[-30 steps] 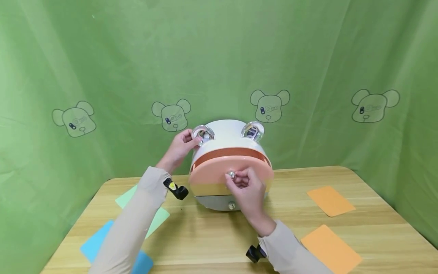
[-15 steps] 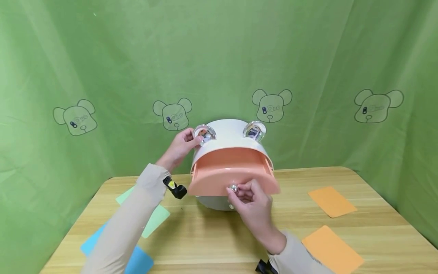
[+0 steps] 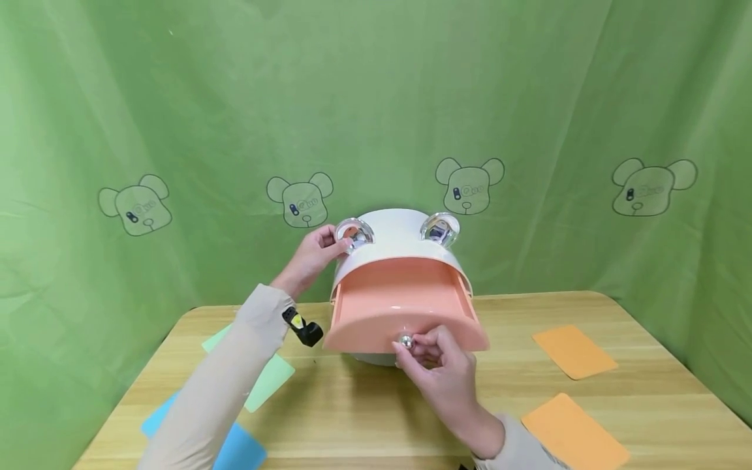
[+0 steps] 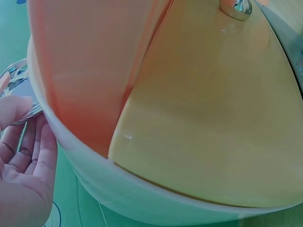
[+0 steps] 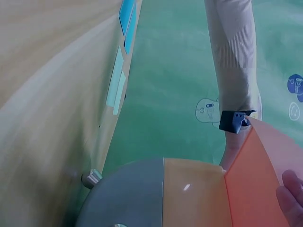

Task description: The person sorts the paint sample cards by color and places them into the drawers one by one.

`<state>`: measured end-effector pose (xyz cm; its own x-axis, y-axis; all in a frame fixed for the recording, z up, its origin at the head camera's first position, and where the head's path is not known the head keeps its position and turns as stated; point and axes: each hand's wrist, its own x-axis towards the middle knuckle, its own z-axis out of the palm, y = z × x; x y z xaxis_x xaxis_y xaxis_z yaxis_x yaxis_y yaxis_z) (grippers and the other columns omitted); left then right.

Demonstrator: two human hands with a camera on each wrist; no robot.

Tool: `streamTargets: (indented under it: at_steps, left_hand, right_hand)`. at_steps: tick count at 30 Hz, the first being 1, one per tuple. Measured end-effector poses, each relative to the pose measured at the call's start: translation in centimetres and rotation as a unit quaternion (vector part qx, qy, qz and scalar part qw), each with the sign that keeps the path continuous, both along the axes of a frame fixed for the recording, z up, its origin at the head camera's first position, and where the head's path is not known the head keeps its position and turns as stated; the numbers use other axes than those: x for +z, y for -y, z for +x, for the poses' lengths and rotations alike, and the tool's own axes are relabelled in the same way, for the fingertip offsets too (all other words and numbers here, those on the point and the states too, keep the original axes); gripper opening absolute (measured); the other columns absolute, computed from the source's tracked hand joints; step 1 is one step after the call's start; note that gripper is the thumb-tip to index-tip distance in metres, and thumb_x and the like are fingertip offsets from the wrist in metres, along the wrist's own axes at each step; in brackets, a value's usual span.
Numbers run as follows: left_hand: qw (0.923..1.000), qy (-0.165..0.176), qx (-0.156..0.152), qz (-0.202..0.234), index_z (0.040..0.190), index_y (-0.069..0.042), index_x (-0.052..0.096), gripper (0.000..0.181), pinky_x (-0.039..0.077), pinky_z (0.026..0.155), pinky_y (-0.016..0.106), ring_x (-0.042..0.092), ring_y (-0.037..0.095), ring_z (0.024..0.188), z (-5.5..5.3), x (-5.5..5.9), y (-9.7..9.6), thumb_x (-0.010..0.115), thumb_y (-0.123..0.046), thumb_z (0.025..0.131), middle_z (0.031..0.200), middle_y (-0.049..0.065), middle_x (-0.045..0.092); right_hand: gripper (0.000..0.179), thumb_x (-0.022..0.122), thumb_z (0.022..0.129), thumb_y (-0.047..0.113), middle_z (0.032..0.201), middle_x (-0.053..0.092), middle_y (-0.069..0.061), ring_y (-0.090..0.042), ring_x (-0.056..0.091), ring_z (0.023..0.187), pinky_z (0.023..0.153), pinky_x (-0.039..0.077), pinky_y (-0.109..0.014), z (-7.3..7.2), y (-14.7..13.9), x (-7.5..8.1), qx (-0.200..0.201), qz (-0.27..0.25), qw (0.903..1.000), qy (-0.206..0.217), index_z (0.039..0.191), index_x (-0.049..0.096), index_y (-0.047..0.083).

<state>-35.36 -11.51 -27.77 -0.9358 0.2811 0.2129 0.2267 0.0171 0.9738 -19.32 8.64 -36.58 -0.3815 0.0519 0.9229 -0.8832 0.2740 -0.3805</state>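
Note:
A white, rounded drawer box [image 3: 396,235] with two shiny silver ears stands at the table's back. My left hand [image 3: 307,260] grips its left ear [image 3: 360,232], thumb across the front. At the coral top drawer [image 3: 358,333], my right hand [image 3: 443,375] pinches the silver round knob [image 3: 406,341] between thumb and fingers. That drawer is pulled well out, and no object shows inside it. Below it, the left wrist view has a yellow drawer [image 4: 203,109], closed, with its own knob [image 4: 238,8]. A grey bottom drawer [image 5: 128,198] appears in the right wrist view.
Left on the wooden table [image 3: 335,424] lie green cards [image 3: 271,382] and blue cards [image 3: 239,449], partly behind the left sleeve. Two orange cards, one farther [image 3: 576,352] and one nearer [image 3: 578,432], lie to the right. A green curtain [image 3: 376,98] hangs behind.
The coral drawer has slid out from slightly ajar to well extended. My right hand has come toward me with its knob, while my left hand has kept its grip on the ear.

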Motion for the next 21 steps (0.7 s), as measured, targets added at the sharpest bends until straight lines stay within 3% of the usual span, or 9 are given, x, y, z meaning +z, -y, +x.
streamTargets:
  at_steps: [6,14,21]
  left_hand:
    - [1.0000,-0.006,0.003,0.007,0.090,-0.007,0.053,0.007,0.051,0.080,0.023,0.059,0.010,0.081,-0.2,-0.3,-0.1,0.058,-0.002,0.090,0.088,-0.002,0.064]
    - [0.9998,0.001,0.016,0.012,0.091,-0.006,0.053,0.007,0.040,0.101,0.049,0.060,0.010,0.082,-0.1,-0.3,0.1,0.058,-0.002,0.090,0.097,0.008,0.064]
    - [0.9999,-0.005,0.013,-0.001,0.090,-0.007,0.053,0.007,0.050,0.088,0.033,0.059,0.010,0.081,-0.1,-0.3,-0.1,0.058,-0.003,0.090,0.088,-0.002,0.064]
  right_hand:
    - [0.032,0.070,0.085,0.019,0.070,0.068,-0.013,-0.008,0.066,0.057,0.051,0.053,-0.016,0.6,-0.2,-0.2,0.017,0.015,0.9996,-0.016,0.079,0.051,-0.006]
    - [0.034,0.069,0.086,0.021,0.072,0.067,-0.014,-0.008,0.066,0.057,0.051,0.052,-0.015,1.5,-0.2,-0.8,0.025,0.028,0.9990,-0.023,0.075,0.049,-0.005]
    - [0.034,0.069,0.085,0.020,0.073,0.066,-0.016,-0.007,0.066,0.061,0.053,0.053,-0.015,2.0,-0.5,-1.3,0.035,0.033,0.9981,-0.038,0.076,0.050,-0.006]
